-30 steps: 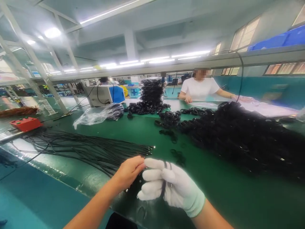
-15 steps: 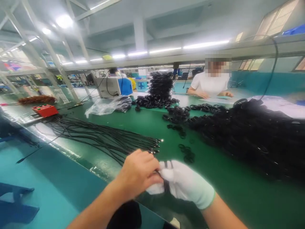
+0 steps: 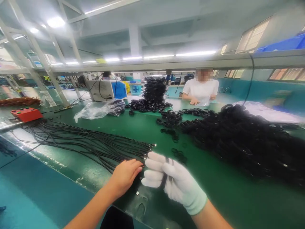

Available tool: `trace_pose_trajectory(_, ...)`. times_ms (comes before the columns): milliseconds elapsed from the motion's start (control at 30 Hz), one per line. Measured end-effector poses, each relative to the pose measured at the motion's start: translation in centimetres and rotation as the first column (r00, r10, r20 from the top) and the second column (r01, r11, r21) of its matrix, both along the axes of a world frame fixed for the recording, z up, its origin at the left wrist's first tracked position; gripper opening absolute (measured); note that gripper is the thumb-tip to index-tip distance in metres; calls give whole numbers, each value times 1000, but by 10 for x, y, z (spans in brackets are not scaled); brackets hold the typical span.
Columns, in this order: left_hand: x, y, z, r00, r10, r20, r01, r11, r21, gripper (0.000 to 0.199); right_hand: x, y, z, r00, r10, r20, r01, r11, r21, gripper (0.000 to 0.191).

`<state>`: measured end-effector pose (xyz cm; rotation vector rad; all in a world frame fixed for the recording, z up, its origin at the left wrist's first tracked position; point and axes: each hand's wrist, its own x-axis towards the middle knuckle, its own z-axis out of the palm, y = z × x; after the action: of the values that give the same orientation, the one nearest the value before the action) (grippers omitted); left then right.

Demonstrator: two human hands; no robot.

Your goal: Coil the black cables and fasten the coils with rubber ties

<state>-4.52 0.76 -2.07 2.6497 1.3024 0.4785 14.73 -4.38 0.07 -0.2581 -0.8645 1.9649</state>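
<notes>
Factory hall with strip lights overhead and a long green workbench (image 3: 143, 127) running across the view; a co-worker in a white shirt (image 3: 201, 89) stands at its far side. Largest on the bench is the heap of coiled black cables (image 3: 243, 143) to the right, which reads as finished work, with a tall stack of coils (image 3: 153, 89) and scattered small coils (image 3: 170, 118) farther back near a clear plastic bag (image 3: 100, 111) and a grey-and-blue machine (image 3: 105, 89). To the left a fan of straight black cables (image 3: 78, 143) lies flat, its metal-tipped ends pointing toward the hands; these appear to be uncoiled stock, so a good share of the work seems left. A red control box (image 3: 26, 114) sits at the far left edge.

Near the front edge, the gloved right hand (image 3: 175, 183) is closed around a few turns of black cable wound over its fingers (image 3: 152, 165), the cable in hand (image 3: 165, 178) crossing the palm as a dark band. The bare left hand (image 3: 125, 175), just beside it and touching at the fingertips, pinches the loose run of that same cable with thumb and fingers narrowed. Judged from the few turns visible, this coil is only partly wound; how much tail remains cannot be told, since it drops out of sight below the hands.
</notes>
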Motion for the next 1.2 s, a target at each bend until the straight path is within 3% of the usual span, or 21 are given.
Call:
trace_pose_trajectory(100, 6, -27, -3, 994, 43, -99, -39, 999, 37, 27, 3, 3, 0, 991, -133, 9, 133, 989, -69, 45)
trace_pose_trajectory(267, 26, -60, 4, 997, -59, -49, 63, 994, 85, 21, -3, 3, -5, 961, -232, 149, 251, 960, -126, 41)
trace_pose_trajectory(333, 25, -58, 8, 993, -117, -20, 119, 981, 156, 19, -5, 2, -9, 958, -190, 215, 219, 968, -121, 39)
trace_pose_trajectory(433, 11, -42, 22, 973, -232, 23, 222, 953, 208, 16, -7, -1, -16, 970, 10, 241, 15, 995, -100, 31)
trace_pose_trajectory(500, 1, -29, 32, 954, -282, 98, 270, 955, 119, 15, -10, -4, -21, 971, 153, 183, -131, 983, -129, 28)
trace_pose_trajectory(567, -5, -18, 37, 925, -278, 258, 306, 949, -76, 13, -15, -8, -24, 957, 273, 93, -252, 948, -194, 28)
trace_pose_trajectory(667, -3, -6, 30, 840, -149, 522, 379, 850, -367, 15, -22, -11, -28, 913, 405, -44, -400, 873, -280, 29)
trace_pose_trajectory(733, 1, -3, 21, 798, -59, 600, 399, 798, -452, 14, -26, -12, -29, 899, 420, -126, -438, 844, -308, 30)
trace_pose_trajectory(833, 3, 0, 13, 836, -38, 548, 347, 809, -474, 18, -26, -9, -26, 939, 291, -184, -336, 890, -307, 32)
trace_pose_trajectory(967, -5, 0, 11, 981, 9, 192, 57, 941, -334, 25, -16, 0, -18, 982, 11, -191, -51, 977, -205, 27)
trace_pose_trajectory(1100, 1, -20, 5, 992, 128, 7, -124, 972, -198, 27, -4, 9, -17, 974, -213, -81, 194, 962, -193, 36)
trace_pose_trajectory(1200, 18, -44, 3, 977, 188, -96, -195, 979, -65, 25, -1, 12, -20, 958, -285, -11, 279, 944, -176, 36)
